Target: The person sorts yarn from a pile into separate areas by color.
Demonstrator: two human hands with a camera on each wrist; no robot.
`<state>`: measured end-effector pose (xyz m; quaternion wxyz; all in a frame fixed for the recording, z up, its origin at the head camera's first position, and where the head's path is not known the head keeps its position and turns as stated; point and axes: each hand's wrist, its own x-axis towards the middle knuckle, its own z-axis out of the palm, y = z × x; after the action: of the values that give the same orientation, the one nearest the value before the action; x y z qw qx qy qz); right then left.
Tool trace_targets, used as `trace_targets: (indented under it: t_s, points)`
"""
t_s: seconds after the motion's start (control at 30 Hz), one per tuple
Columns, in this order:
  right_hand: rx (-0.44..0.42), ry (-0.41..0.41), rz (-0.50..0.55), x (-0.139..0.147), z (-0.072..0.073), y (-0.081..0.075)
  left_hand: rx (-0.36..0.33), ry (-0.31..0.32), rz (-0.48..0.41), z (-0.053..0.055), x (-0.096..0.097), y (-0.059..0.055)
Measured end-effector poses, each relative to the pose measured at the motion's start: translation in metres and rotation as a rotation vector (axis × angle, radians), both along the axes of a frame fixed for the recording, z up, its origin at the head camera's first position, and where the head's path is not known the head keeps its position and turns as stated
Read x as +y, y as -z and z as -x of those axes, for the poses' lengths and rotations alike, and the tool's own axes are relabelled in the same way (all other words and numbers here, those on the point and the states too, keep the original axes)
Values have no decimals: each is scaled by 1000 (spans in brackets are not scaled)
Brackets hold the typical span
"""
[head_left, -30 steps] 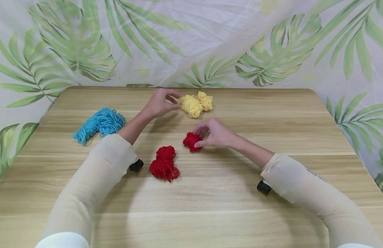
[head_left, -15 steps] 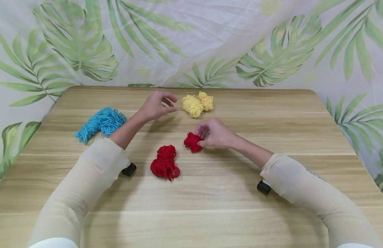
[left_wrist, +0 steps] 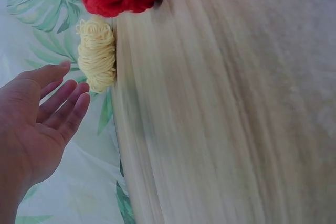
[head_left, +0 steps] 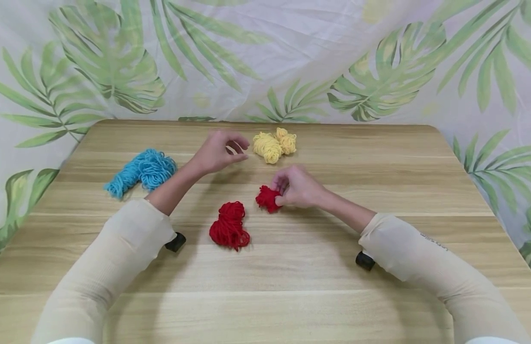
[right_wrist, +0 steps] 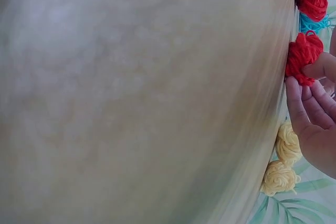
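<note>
In the head view my right hand [head_left: 301, 187] holds a small bundle of red yarn [head_left: 267, 198] between thumb and fingers, low over the table. The right wrist view shows the thumb pressed on this red bundle [right_wrist: 303, 56] with fingers under it. My left hand [head_left: 218, 152] hangs with loosely bent fingers, holding nothing, just left of the yellow yarn [head_left: 267, 147]. In the left wrist view a gap separates the left hand [left_wrist: 47, 114] from the yellow yarn [left_wrist: 96, 56]. A larger red yarn bundle [head_left: 229, 226] lies nearer the front, left of the right hand.
Blue yarn [head_left: 141, 172] lies at the left of the wooden table [head_left: 317, 306], behind my left forearm. A second, smaller yellow bundle [head_left: 287, 141] adjoins the first near the back edge. A leaf-patterned cloth [head_left: 300, 57] hangs behind the table.
My left hand has drawn back a little leftward from the yellow yarn, its fingers clear of it now. The right hand stays at the small red bundle, almost still.
</note>
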<state>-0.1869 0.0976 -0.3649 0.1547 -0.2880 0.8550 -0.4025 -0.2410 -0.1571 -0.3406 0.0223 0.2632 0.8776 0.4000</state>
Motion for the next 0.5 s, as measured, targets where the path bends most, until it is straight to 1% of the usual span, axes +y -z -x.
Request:
trace_targets:
  t_s: [0.23,0.5]
  points:
    - [-14,24,22,5,-1,-4,-3,18,43,-6,0,-2]
    - [-45,65,60,17,-1,-14,-13,52,50,-11,-2,-4]
